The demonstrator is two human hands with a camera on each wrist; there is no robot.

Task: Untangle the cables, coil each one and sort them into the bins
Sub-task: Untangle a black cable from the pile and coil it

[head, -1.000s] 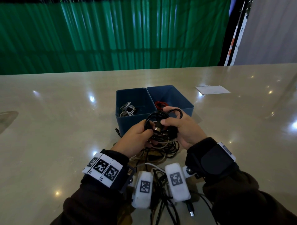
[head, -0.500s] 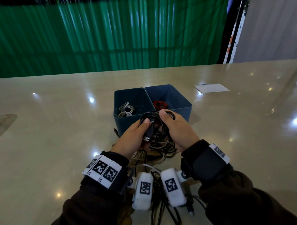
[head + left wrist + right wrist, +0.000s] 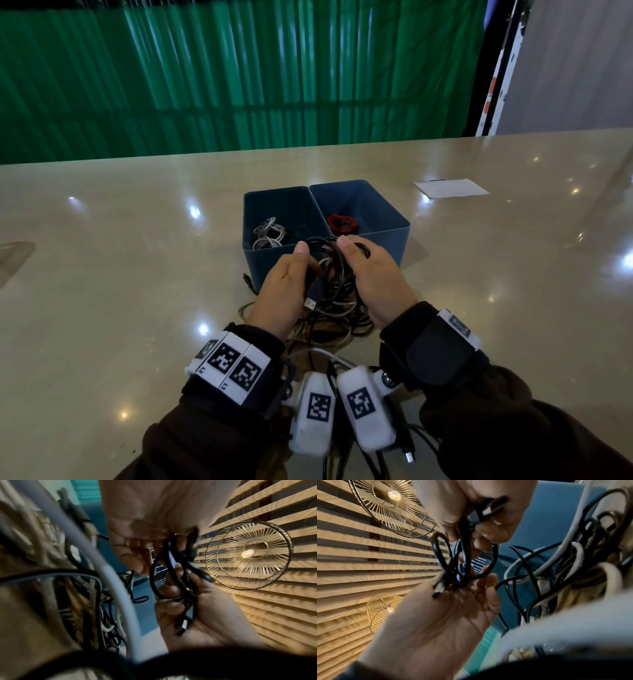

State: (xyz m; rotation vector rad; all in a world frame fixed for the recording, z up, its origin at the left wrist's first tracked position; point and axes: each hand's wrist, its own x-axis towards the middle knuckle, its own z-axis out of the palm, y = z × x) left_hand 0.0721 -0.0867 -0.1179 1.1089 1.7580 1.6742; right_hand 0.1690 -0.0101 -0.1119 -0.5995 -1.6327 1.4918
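Black cable (image 3: 329,270) coil lowered (USB plug (image 3: 313,297) swung down)

A glossy beige stone-look desk (image 3: 137,274) carried two dark blue square plastic bins (image 3: 387,219) set side by side, touching. Just before them lay a tangled heap of black, white and tan cables (image 3: 329,325). A white paper sheet (image 3: 450,187) lay well apart, far right.

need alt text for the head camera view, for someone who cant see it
Two hands, left hand and right hand, hold a coiled black cable above a tangle of cables on a glossy beige table. Behind sit two blue bins, one holding white cables, the other a red cable.
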